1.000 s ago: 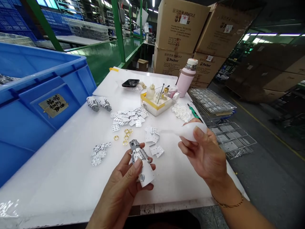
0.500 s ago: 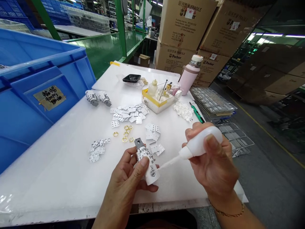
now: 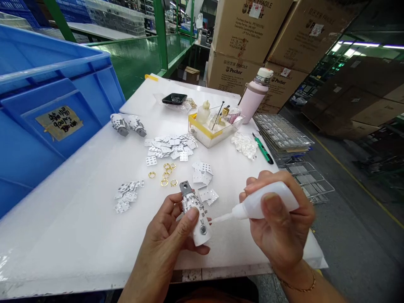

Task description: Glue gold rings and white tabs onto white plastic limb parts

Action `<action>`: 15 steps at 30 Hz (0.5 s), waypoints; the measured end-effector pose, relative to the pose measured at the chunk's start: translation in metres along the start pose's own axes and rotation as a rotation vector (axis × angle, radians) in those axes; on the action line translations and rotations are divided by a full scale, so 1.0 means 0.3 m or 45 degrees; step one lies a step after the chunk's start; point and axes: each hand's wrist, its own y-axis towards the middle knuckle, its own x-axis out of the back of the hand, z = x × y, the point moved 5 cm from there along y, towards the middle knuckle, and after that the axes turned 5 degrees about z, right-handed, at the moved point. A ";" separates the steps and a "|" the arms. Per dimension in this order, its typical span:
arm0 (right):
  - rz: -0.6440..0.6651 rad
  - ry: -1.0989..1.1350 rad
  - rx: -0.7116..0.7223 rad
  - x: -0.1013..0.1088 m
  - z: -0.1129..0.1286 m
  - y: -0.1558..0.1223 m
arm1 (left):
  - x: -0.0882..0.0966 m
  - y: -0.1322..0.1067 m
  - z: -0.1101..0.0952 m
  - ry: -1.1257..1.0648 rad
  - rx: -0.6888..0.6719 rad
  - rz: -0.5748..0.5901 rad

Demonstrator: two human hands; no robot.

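Note:
My left hand [image 3: 172, 229] is closed around a white and grey cylindrical part [image 3: 196, 219] with small raised details, a grey end with a hole, and a round grey fitting near its lower end. A white squeeze bottle [image 3: 268, 201] with a long thin nozzle is gripped in my right hand [image 3: 284, 227]. Its nozzle tip points left at the part's right side, close to the round fitting; whether it touches I cannot tell. Beyond the part lie several gold rings [image 3: 166, 173] and small white plates with dots [image 3: 172, 145].
A blue crate [image 3: 57, 101] stands at the left. Two similar grey and white parts [image 3: 128, 125] lie beside it. Farther back are a clear tray [image 3: 206, 139] with bottles, crumpled tissue [image 3: 244, 145], a green cutter [image 3: 263, 149] and a pink flask [image 3: 254, 94].
The squeeze bottle in my right hand has moved slightly down, and its nozzle tip has drawn off the round fitting toward the part's right edge. My left hand holds the part almost still.

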 end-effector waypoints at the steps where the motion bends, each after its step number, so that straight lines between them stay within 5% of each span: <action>1: 0.003 0.009 -0.003 -0.001 -0.001 0.000 | 0.000 -0.001 0.000 -0.002 0.002 -0.001; 15: 0.005 -0.037 -0.014 -0.001 0.003 -0.011 | 0.002 0.004 0.006 -0.003 -0.010 -0.008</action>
